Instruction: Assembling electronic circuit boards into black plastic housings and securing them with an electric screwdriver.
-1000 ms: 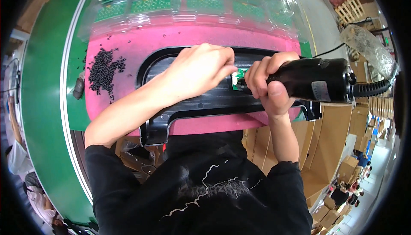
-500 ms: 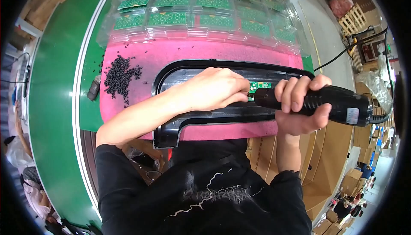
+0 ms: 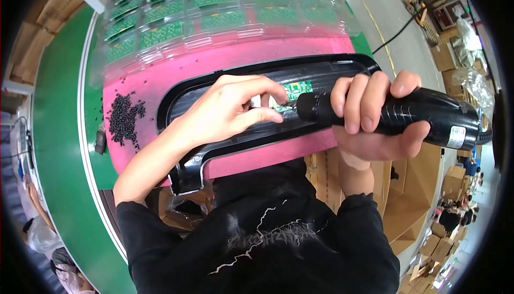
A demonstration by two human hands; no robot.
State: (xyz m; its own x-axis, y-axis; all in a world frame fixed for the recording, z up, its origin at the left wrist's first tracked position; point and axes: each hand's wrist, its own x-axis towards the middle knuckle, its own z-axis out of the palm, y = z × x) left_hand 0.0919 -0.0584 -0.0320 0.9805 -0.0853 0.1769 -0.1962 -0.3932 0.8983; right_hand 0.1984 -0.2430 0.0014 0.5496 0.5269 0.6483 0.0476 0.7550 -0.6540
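My right hand [image 3: 356, 104] is wrapped round a black electric screwdriver [image 3: 441, 115], held almost level with its tip pointing left. The bit reaches a small green circuit board [image 3: 301, 89] lying inside a long black plastic housing [image 3: 184, 173]. Beside the bit is my left hand [image 3: 227, 107], its thumb and index finger apart on either side of the tip. I see no screw between those fingers. Part of the board is hidden behind the left fingers and the screwdriver's nose. The housing lies slightly tilted on a pink mat [image 3: 257, 157].
A pile of small black screws [image 3: 124, 118] lies on the mat's left side. Beyond the housing, clear plastic trays [image 3: 214, 24] hold many green circuit boards. A dark lump [image 3: 100, 140] sits left of the mat on the green table [image 3: 59, 133]. Cardboard boxes [image 3: 412, 187] stand at the right.
My left thumb and index finger have parted from a pinch at the bit. The whole view has turned a little, and the screwdriver, still at the board, appears further left at its tip.
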